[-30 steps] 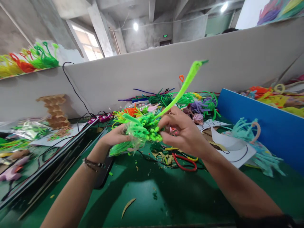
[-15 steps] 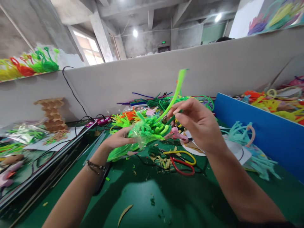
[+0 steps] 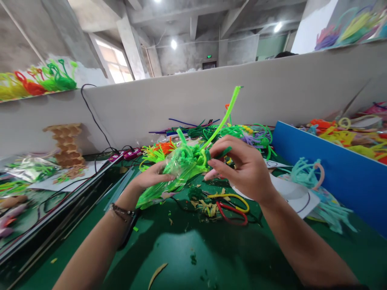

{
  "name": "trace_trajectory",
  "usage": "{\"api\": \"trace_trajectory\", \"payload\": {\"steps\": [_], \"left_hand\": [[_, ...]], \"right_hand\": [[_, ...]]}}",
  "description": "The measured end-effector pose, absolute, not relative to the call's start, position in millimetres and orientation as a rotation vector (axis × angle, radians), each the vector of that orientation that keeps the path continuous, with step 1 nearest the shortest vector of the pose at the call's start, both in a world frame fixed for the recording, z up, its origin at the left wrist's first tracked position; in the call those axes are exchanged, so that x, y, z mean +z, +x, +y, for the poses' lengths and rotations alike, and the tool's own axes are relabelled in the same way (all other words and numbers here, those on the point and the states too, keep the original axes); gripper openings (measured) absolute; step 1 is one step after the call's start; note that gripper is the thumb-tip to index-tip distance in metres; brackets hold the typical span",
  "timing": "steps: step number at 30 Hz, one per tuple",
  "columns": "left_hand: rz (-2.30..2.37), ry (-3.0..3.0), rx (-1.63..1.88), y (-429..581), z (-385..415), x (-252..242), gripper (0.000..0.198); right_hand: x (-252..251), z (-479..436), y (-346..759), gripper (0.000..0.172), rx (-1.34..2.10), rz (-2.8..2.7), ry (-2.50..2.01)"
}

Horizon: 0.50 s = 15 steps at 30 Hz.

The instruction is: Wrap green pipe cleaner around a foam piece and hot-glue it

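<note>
A bundle of bright green fuzzy stems (image 3: 184, 159), partly wrapped in clear plastic, lies at the centre of the view. My left hand (image 3: 154, 175) grips its left side, thumb across the plastic. At the bundle's right side is my right hand (image 3: 242, 165), its thumb and fingers pinched on a dark green fuzzy piece (image 3: 224, 153). One long light green stem (image 3: 225, 117) sticks up out of the bundle, above my right hand. Scissors with red and yellow handles (image 3: 232, 203) rest on the green table (image 3: 181, 249) below the bundle, beside tan scraps.
A blue board (image 3: 326, 161) stands at the right, with light teal stems (image 3: 326, 193) before it. Coloured stems (image 3: 254, 135) are heaped behind my right hand. A cardboard honeycomb piece (image 3: 66, 143) and a dark cable (image 3: 87, 104) are at the left.
My right hand has moved slightly left and down, closer to the bundle, with the dark green piece. The long light stem leans a little further right. My left hand has barely moved.
</note>
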State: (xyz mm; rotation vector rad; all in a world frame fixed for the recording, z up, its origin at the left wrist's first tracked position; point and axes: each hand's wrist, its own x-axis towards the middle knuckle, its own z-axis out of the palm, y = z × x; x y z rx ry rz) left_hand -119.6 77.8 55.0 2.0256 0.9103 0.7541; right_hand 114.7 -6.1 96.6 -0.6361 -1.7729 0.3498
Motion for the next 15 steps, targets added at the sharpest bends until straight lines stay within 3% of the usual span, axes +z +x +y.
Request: {"api": "trace_trajectory", "payload": {"steps": [7,15], "left_hand": [[0.947,2.042,0.667,-118.0,77.3,57.5,0.046],[0.989,2.060,0.622,-124.9,78.6,61.8,0.068]], "right_hand": [[95.8,-6.0,111.2,0.005,0.294,-1.781,-0.656],[90.4,2.6,115.1,0.013,0.827,-1.580,-0.746]]}}
